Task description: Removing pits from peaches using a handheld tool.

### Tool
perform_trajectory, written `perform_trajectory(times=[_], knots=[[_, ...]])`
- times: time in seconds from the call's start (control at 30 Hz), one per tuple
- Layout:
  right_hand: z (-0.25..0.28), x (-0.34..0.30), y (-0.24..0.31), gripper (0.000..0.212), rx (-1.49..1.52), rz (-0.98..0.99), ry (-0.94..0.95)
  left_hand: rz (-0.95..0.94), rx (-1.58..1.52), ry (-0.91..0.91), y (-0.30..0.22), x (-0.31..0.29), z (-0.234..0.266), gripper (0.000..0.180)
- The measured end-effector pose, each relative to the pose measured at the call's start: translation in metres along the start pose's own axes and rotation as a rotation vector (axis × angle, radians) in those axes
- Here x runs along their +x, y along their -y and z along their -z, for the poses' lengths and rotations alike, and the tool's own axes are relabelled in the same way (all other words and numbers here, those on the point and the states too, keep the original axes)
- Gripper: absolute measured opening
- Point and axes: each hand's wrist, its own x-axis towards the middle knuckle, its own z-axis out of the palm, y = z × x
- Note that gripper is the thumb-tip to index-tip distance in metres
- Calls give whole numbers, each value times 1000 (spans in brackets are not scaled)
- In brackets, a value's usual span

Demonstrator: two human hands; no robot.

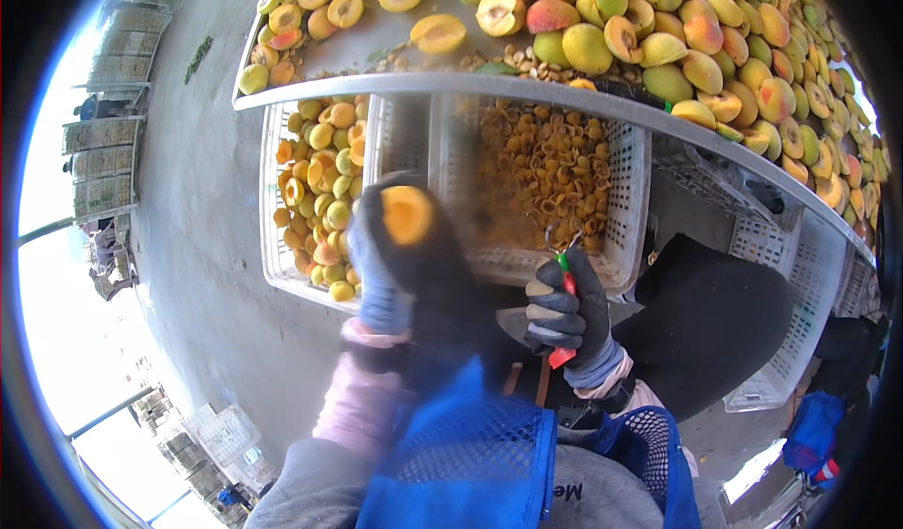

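Many yellow and red peaches (658, 49), some halved, cover the grey metal sorting table (414, 85) at the far side, above a bare concrete floor (202, 247). Beneath its edge, the left white plastic crate (273, 261) holds halved peaches and the right white plastic crate (630, 200) holds pits. Near, the gloved left hand (400, 266) grips an orange peach half (406, 214); the gloved right hand (567, 315) clasps a red-handled pitting tool (564, 280).

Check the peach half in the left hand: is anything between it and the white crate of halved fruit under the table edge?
Nothing visible blocks it. The left hand holds the peach half cut side up, just in front of the white crate of halved fruit. The table rim runs above, not between them.
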Motion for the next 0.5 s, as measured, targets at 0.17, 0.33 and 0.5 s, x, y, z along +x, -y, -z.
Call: perform_trajectory(times=[0.17, 0.33, 0.5], knots=[[0, 12, 4, 37, -150, 138, -338, 77, 942, -19, 52, 62, 64, 51], [6, 22, 4, 42, -185, 109, -456, 102, 433, 133, -51, 147, -30, 47], [-17, 27, 6, 43, -418, 211, -611, -109, 552, 484, -4, 217, -75, 43]])
